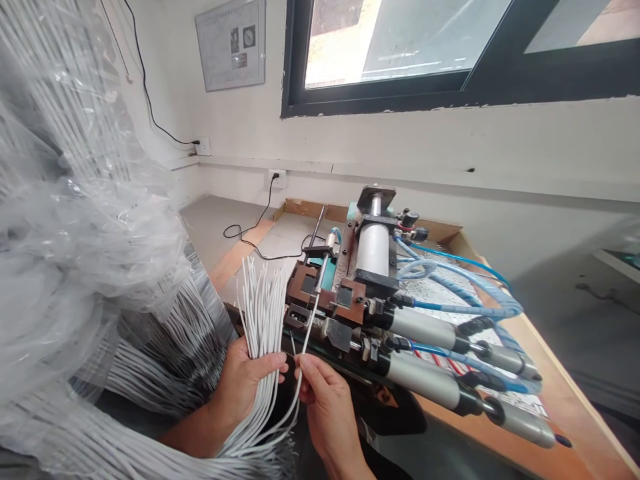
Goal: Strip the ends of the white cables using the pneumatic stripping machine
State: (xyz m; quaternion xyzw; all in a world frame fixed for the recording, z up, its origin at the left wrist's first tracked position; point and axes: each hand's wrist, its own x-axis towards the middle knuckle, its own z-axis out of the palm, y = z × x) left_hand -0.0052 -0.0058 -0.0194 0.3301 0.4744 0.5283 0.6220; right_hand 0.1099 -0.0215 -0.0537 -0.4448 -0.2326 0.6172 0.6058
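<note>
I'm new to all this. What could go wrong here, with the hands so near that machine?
Pinched fingers: the right hand grips a single wire just in front of the machine, so fingers might get caught if its parts moved.

Tangling: that wire curves back beside the bundle, so it could snag on the others.

Slipping: the left hand holds many loose wires at once, their ends uneven, so some might slide out.

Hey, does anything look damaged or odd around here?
Slightly: the dark grey rectangular window frame has ragged, chipped-looking edges where it meets the white painted wall, and a small dark spot breaks the otherwise pale surface below.
</note>
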